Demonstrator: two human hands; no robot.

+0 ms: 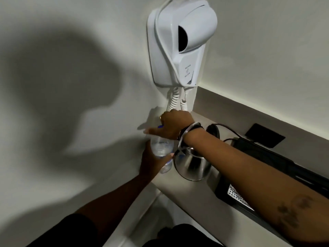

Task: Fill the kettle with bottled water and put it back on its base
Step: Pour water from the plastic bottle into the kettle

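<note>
Our left hand (151,162) clasps the thin, crushable water bottle (161,148) mid-body while our right hand (173,126) pinches its cap, so we squeeze lightly beside the steel kettle (193,165).

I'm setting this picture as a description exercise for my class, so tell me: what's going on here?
A person stands at a beige counter beneath a white wall-mounted hair dryer. The left hand grips a clear plastic water bottle around its body, while the right hand covers its top, apparently at the cap. A shiny steel kettle waits beside it, off its round black base.
</note>
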